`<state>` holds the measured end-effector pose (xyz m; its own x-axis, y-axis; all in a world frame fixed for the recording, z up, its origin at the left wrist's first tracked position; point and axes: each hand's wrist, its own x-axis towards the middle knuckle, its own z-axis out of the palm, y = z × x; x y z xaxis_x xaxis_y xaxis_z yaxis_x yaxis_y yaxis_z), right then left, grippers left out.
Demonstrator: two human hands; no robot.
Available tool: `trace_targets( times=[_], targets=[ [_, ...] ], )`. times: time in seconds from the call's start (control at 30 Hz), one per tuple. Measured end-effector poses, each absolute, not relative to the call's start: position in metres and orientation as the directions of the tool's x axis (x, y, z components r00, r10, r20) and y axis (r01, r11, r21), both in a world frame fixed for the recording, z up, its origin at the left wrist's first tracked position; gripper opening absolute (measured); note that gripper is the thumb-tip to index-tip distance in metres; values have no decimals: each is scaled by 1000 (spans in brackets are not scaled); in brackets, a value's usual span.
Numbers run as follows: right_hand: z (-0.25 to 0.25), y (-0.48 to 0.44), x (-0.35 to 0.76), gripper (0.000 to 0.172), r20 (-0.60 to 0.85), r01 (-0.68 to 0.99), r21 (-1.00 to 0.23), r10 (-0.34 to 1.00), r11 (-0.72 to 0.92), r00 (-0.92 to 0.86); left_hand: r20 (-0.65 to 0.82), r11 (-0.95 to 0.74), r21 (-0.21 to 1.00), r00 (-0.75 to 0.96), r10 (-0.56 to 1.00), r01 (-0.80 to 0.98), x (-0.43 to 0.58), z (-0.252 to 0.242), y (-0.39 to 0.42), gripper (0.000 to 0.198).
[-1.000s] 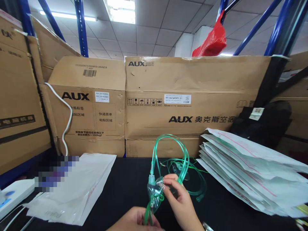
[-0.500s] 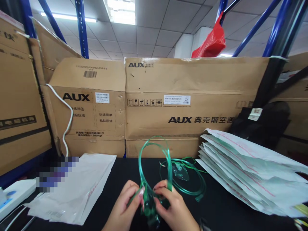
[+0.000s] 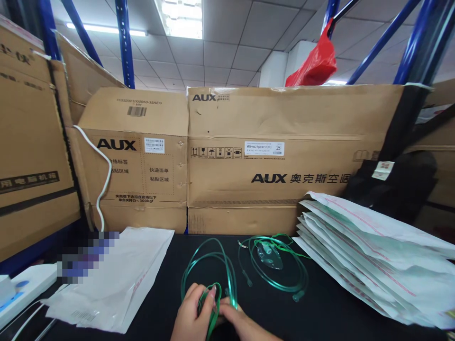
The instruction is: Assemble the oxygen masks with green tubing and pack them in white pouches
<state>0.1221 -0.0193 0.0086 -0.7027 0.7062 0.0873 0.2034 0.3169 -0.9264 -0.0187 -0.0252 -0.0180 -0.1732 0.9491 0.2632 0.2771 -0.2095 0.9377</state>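
A loop of clear green tubing (image 3: 232,279) rises from between my hands above the black table. My left hand (image 3: 194,312) is closed around the tubing, with a thin green strap (image 3: 217,290) curling up beside its thumb. Low in the view, my right hand (image 3: 241,324) has its fingers bent in against the tubing's right side, partly hidden. What hangs below the hands is dark and cut off by the frame edge. To the right lies a clear oxygen mask (image 3: 270,255) with a green strap and coiled green tubing (image 3: 302,279).
A stack of white plastic mailing bags (image 3: 369,255) stands at the right. More white bags (image 3: 124,279) lie at the left, near a white power strip (image 3: 30,289). Cardboard boxes (image 3: 241,189) wall off the back of the black table (image 3: 280,317).
Both hands have moved lower, and the tubing loop has dropped and spread to the left. A green strap now shows by my left thumb. The dark green piece between the hands is no longer visible.
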Motion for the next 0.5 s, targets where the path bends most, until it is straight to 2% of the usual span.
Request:
trace_targets(
  times=[0.03, 0.1, 0.23, 0.3, 0.4, 0.5],
  targets=[
    [4, -18, 121, 56, 57, 257, -911, 716, 322, -696, 255, -199, 939, -179, 950, 282, -19, -17, -25, 34],
    [-7, -17, 118, 50, 4, 350, -890, 771, 294, -637, 238, -180, 940, -179, 955, 289, -20, -13, -26, 37],
    [-22, -19, 115, 43, 22, 368, -889, 828, 273, -561, 202, -146, 948, -181, 963, 284, -24, -6, -27, 35],
    [-26, -22, 113, 48, 25, 366, -893, 843, 260, -537, 186, -133, 954, -186, 965, 267, -25, -4, -28, 34],
    [-34, -27, 108, 63, 36, 426, -870, 894, 248, -447, 160, -110, 966, -205, 966, 234, -24, -2, -29, 32],
    [-45, -32, 103, 64, 143, 571, -749, 924, 336, -356, 109, -69, 982, -234, 966, 174, -24, -4, -28, 28]
  ],
)
